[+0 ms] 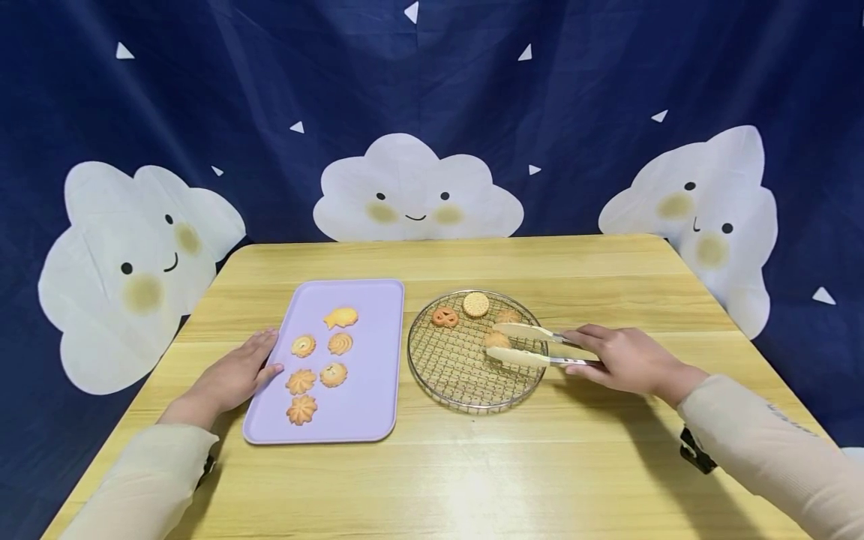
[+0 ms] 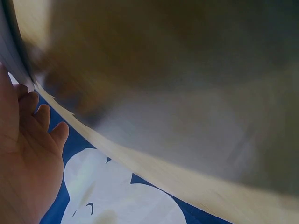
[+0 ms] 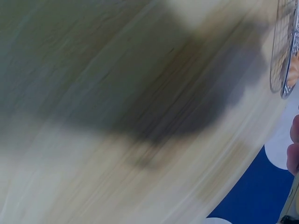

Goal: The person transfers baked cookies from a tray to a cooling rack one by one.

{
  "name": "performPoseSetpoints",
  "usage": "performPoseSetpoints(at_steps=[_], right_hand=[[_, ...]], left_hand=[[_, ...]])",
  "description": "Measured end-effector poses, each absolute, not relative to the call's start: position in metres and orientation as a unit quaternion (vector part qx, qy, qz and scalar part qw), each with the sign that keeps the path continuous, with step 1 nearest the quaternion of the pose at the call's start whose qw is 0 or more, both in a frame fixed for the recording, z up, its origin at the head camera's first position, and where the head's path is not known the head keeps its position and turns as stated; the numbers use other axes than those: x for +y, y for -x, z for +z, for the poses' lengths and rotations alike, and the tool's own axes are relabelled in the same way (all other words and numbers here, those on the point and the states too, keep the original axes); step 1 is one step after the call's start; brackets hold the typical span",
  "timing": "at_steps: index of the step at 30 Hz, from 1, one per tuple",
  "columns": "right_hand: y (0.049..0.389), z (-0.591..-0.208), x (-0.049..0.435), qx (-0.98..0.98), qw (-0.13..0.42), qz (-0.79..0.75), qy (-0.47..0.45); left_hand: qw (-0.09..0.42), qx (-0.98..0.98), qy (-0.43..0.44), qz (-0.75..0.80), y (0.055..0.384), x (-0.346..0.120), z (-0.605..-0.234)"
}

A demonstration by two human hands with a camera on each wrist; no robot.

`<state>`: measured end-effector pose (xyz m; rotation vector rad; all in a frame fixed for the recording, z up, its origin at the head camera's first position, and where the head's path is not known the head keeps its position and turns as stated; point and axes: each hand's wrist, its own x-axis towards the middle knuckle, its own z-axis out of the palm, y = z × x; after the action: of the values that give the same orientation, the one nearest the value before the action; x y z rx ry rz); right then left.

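My right hand (image 1: 624, 358) grips a pair of tongs (image 1: 516, 356) with pale tips. The tips straddle a cookie (image 1: 498, 340) on the round wire rack (image 1: 448, 367). In the right wrist view only a few fingertips (image 3: 293, 156) show at the right edge. My left hand (image 1: 236, 371) rests along the left rim of the lilac tray (image 1: 367, 375), fingers extended outside it and thumb at the rim. The tray bears several cookies, among them a fish-shaped one (image 1: 341, 317). The left wrist view shows the palm and relaxed fingers (image 2: 58, 135).
Also on the rack lie a pretzel-shaped cookie (image 1: 445, 316), a round cookie (image 1: 475, 304) and another cookie (image 1: 508, 316) behind the tongs. Tray and rack stand side by side on a wooden table (image 1: 459, 480). A dark blue curtain (image 1: 472, 90) with clouds hangs behind.
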<state>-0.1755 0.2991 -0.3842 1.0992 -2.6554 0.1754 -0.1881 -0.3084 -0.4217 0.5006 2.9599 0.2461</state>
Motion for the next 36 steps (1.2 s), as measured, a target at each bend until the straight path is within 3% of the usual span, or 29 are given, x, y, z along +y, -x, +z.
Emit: performPoseSetpoints(at_steps=[36], right_hand=[[0.171,-0.381,0.321,-0.925,0.125,0.038,-0.356]], left_hand=[[0.062,0.981,-0.163,0.082,0.188,-0.309,-0.423]])
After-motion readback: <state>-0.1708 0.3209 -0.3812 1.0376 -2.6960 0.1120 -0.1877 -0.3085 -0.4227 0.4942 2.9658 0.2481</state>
